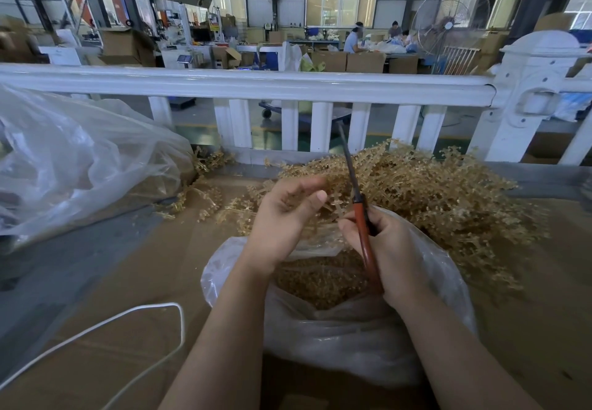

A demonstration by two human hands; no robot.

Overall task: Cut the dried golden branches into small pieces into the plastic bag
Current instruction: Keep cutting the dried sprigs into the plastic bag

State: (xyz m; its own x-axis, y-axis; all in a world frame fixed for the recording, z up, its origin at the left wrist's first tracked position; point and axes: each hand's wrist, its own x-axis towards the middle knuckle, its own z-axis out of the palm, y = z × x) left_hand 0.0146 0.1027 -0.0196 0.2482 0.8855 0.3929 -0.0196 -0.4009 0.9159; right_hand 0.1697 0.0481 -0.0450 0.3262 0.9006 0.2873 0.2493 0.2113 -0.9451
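Note:
A big heap of dried golden branches (432, 195) lies on the cardboard-covered table, behind and to the right of my hands. My left hand (282, 217) holds a golden sprig with curled fingers just above the mouth of the plastic bag (352, 336). The bag stands open in front of me and holds several cut golden pieces (320, 278). My right hand (384, 249) grips scissors with orange-red handles (365, 236); their dark blades point up and away, past the sprig.
A large clear plastic sheet or bag (73, 159) lies at the left. A white cord (128, 329) loops over the cardboard at lower left. A white railing (256, 86) runs along the table's far edge. Loose sprigs (205, 198) lie scattered left of the heap.

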